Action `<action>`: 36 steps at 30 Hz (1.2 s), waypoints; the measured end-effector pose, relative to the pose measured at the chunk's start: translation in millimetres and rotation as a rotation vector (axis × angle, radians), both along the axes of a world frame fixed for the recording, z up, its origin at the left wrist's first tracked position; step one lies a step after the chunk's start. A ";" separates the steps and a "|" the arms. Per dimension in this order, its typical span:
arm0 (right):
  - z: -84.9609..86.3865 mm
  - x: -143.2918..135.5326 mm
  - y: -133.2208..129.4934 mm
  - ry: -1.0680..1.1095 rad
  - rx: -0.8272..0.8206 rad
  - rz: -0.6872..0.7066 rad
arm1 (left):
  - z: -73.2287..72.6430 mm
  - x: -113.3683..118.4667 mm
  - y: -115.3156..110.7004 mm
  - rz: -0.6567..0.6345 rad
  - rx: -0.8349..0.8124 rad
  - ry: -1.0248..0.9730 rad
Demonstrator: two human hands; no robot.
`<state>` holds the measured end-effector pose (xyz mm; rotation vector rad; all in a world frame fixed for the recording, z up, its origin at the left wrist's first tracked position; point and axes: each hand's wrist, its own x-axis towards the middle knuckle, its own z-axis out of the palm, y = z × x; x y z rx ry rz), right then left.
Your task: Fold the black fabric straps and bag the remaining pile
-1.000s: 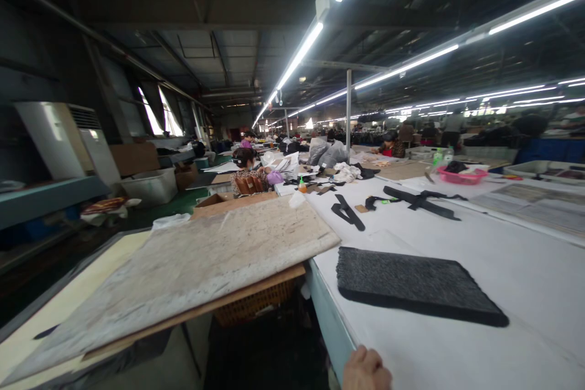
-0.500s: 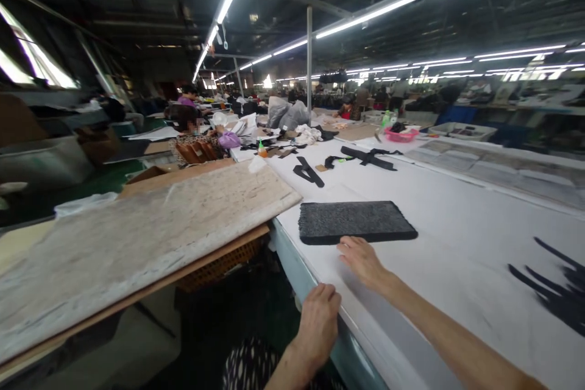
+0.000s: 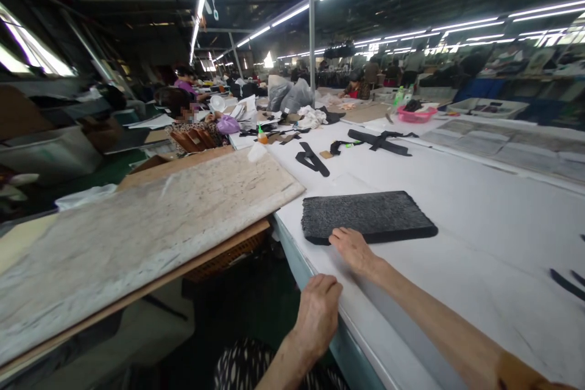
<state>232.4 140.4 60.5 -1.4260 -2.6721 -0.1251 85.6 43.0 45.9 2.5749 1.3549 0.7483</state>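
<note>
Fingers [image 3: 322, 283] of the left hand [image 3: 317, 311] curl at the white table [image 3: 479, 225], nearer than the dark block [image 3: 365, 213]. The right hand [image 3: 351, 248], fingers bent together, meets the block's near edge; whether either grips, I cannot tell. Beyond the block lie black strips [image 3: 315, 159], then a pink basket [image 3: 414, 117].

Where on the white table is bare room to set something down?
The widest bare patch of table lies right of the dark slab, up to the dark strips at the picture's right edge. A smaller one lies between slab and black straps. Crowded: the far end, with orange bottle and grey bags; the slab's near side has the right hand.
</note>
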 end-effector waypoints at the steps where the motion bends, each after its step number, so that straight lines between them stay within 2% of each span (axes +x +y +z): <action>1: 0.9 3.1 -3.0 0.026 -0.023 0.000 | -0.7 2.0 0.5 -0.009 0.014 0.011; 7: 5.7 8.2 -15.6 0.133 -0.125 -0.057 | -8.4 13.5 13.3 -0.041 0.145 0.069; 13: 4.9 1.6 -7.7 0.187 -0.149 -0.103 | -16.0 18.7 29.6 0.150 0.100 0.176; 16: 2.3 0.8 -4.7 0.248 -0.159 -0.133 | -17.3 19.7 34.6 0.178 0.087 0.166; 20: -1.7 3.9 -0.8 0.329 -0.169 -0.189 | -18.0 16.1 44.3 0.136 0.060 0.158; 25: -5.5 12.4 10.4 0.529 -0.277 -0.324 | -20.7 8.6 56.1 0.044 0.021 0.129; 31: -1.8 17.4 23.5 0.558 -0.342 -0.344 | -26.1 8.0 58.4 0.045 0.053 0.120; 36: 2.7 19.9 29.3 0.568 -0.335 -0.358 | -30.0 8.6 59.0 0.045 0.115 0.111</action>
